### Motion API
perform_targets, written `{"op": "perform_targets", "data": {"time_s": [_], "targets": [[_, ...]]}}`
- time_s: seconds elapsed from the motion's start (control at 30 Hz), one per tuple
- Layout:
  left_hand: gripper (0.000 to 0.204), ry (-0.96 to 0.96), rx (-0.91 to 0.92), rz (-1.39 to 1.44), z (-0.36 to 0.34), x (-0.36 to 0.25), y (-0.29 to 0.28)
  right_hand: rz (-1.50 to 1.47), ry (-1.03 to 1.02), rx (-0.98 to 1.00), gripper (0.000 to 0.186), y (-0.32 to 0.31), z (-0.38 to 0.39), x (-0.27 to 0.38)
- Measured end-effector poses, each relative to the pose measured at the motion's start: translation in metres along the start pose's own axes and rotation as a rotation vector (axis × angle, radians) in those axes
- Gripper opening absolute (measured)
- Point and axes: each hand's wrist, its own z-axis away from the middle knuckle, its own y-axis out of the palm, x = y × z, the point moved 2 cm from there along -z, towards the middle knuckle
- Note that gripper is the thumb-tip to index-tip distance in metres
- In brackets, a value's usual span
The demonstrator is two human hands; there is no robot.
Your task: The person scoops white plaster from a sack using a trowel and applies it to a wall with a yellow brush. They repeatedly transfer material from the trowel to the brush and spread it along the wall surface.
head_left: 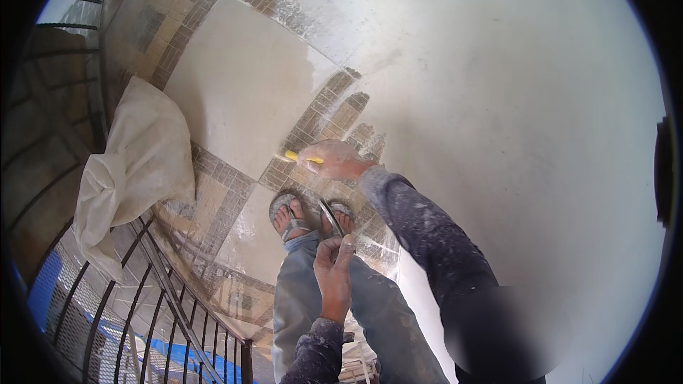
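Note:
My right hand (pixel 331 158) is closed round a yellow-handled tool (pixel 292 156), held out above the patterned tiles; its far part is hard to make out. Lower down, my left hand (pixel 333 267) grips a thin metal blade (pixel 329 213), seen nearly edge-on, pointing up over my sandalled feet (pixel 288 217). Both dark sleeves and my jeans have white dusty smears. A pale, smooth surface (pixel 526 99), apparently a wall, fills the right side, close beside my right arm.
Tiled floor (pixel 235 78) with white dust runs underfoot. A crumpled cream cloth or sack (pixel 142 149) hangs at the left over a dark metal railing (pixel 162 286). Mesh and blue material (pixel 46 284) show beyond the bars at lower left.

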Motion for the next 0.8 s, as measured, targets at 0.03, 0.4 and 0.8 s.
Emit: {"op": "perform_targets", "data": {"time_s": [0.03, 0.4, 0.8], "targets": [[0.020, 0.008, 0.015, 0.004, 0.000, 0.001, 0.000, 0.058, 0.044, 0.001, 0.024, -0.004, -0.002, -0.008], [0.020, 0.003, 0.000, -0.065, -0.005, -0.009, -0.007, -0.022, 0.280, -0.147, 0.022, -0.091, 0.008, -0.019], [0.021, 0.030, -0.041, 0.133, -0.023, -0.022, -0.028, 0.547, 0.483, -0.544, 0.020, -0.155, -0.023, -0.078]]}}
